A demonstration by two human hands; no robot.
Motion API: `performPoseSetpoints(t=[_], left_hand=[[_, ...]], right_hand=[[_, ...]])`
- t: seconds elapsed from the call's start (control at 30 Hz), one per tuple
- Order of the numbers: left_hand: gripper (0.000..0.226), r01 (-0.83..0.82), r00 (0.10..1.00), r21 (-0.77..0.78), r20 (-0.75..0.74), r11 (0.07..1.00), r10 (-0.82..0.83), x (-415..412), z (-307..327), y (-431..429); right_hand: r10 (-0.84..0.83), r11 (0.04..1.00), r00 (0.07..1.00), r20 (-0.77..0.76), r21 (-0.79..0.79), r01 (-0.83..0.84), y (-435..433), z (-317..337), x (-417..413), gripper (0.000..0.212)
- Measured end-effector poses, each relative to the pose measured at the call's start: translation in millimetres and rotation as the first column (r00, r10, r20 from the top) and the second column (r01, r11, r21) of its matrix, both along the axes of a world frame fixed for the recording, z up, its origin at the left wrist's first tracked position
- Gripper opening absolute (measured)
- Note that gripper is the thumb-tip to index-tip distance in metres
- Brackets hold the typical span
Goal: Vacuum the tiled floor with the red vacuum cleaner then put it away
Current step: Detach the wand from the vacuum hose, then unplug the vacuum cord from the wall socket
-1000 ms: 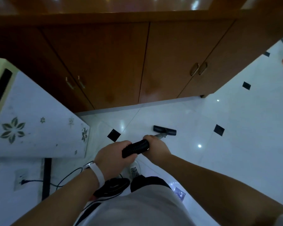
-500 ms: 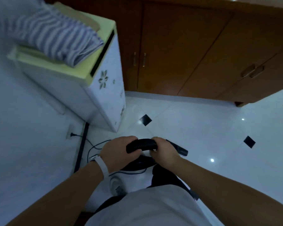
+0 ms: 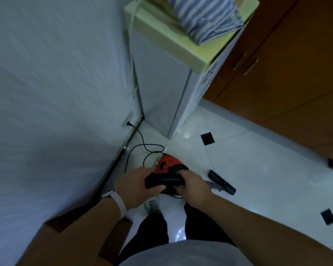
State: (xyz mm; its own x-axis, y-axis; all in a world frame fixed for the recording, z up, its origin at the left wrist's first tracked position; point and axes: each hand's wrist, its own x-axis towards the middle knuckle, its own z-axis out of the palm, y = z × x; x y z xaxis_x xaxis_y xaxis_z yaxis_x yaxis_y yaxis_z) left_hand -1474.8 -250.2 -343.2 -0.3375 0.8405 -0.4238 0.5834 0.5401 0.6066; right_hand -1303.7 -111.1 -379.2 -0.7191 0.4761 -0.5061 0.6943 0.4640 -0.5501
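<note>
The red vacuum cleaner [image 3: 166, 165] sits on the white tiled floor [image 3: 254, 169] just beyond my hands, near the wall. Both hands grip its black ribbed hose [image 3: 164, 179]: my left hand [image 3: 136, 184] holds the left end, my right hand [image 3: 193, 186] the right end. The metal tube runs from my right hand to the black floor nozzle [image 3: 221, 181], which lies on the tiles to the right. A black power cord [image 3: 142, 148] loops from the cleaner to a wall socket [image 3: 127, 122].
A white cabinet [image 3: 165, 89] with a striped cloth [image 3: 204, 18] on top stands in the corner. Brown wooden cupboards [image 3: 288, 83] line the right. A white wall [image 3: 52, 93] is on the left. A cardboard box [image 3: 52, 233] is at the lower left by my feet.
My view has swung left toward the wall and corner. The red cleaner body has come into sight. Both hands keep their hold on the hose, and the nozzle now lies to my right.
</note>
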Motion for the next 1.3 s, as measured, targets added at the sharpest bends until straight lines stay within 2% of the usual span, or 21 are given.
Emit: performPoseSetpoints(t=[0.17,0.37,0.47,0.57,0.73,0.87,0.93,1.0,1.07,1.13,1.2,1.23,1.3], left_hand=[[0.054,-0.068,0.997,-0.009,0.044,0.998,0.068,-2.5,-56.3,-20.2],[0.049,-0.115,0.991,-0.048,-0.076,0.992,0.111,-4.8,-132.9,-31.3],[0.061,-0.141,0.983,-0.085,-0.134,0.986,0.129,-10.8,-186.0,-41.7],[0.063,-0.152,0.979,-0.175,-0.160,0.973,0.124,-23.0,-230.9,-44.8],[0.083,-0.106,0.964,-0.258,-0.263,0.960,0.036,-39.8,-299.0,-42.0],[0.060,-0.087,0.980,-0.387,-0.198,0.918,0.010,-54.9,-346.9,-38.3],[0.054,-0.089,0.987,-0.419,-0.161,0.904,0.023,-58.8,-370.6,-37.0],[0.054,-0.139,0.987,-0.378,-0.133,0.915,0.095,-62.3,-393.2,-37.5],[0.062,-0.165,0.982,-0.267,-0.130,0.949,0.135,-64.2,-414.5,-35.7],[0.061,-0.118,0.980,-0.123,-0.173,0.985,0.096,-64.4,-434.6,-32.4],[0.054,-0.066,0.974,-0.025,-0.220,0.998,0.059,-63.8,-450.0,-25.9],[0.054,-0.061,0.971,-0.004,-0.233,0.998,0.058,-64.2,-455.5,-21.8],[0.059,-0.081,0.964,0.017,-0.254,0.997,0.083,-64.9,-465.6,-15.9]], right_hand=[[0.123,0.991,0.990,0.075,-0.052,-0.119,2.2,-44.8,-8.3,0.039],[0.271,0.962,0.953,0.133,-0.068,-0.264,26.3,-115.9,-23.3,0.040],[0.336,0.942,0.931,0.146,-0.046,-0.333,41.8,-159.6,-29.9,0.040],[0.386,0.922,0.905,0.181,-0.048,-0.384,61.4,-203.9,-33.8,0.040],[0.477,0.878,0.846,0.239,-0.088,-0.471,91.5,-271.1,-38.2,0.049],[0.522,0.852,0.812,0.262,-0.116,-0.510,101.1,-325.8,-48.0,0.050],[0.508,0.861,0.826,0.245,-0.131,-0.491,100.4,-354.1,-56.6,0.045],[0.474,0.880,0.853,0.220,-0.158,-0.448,95.4,-382.5,-70.8,0.039],[0.474,0.880,0.847,0.241,-0.179,-0.441,91.2,-406.5,-87.3,0.037],[0.539,0.842,0.791,0.289,-0.211,-0.496,90.0,-427.1,-102.1,0.035],[0.645,0.763,0.652,0.399,-0.288,-0.579,89.8,-441.5,-115.5,0.036],[0.707,0.696,0.560,0.431,-0.287,-0.658,89.9,-447.3,-120.6,0.040],[0.756,0.628,0.434,0.490,-0.354,-0.693,90.9,-452.8,-128.5,0.045]])
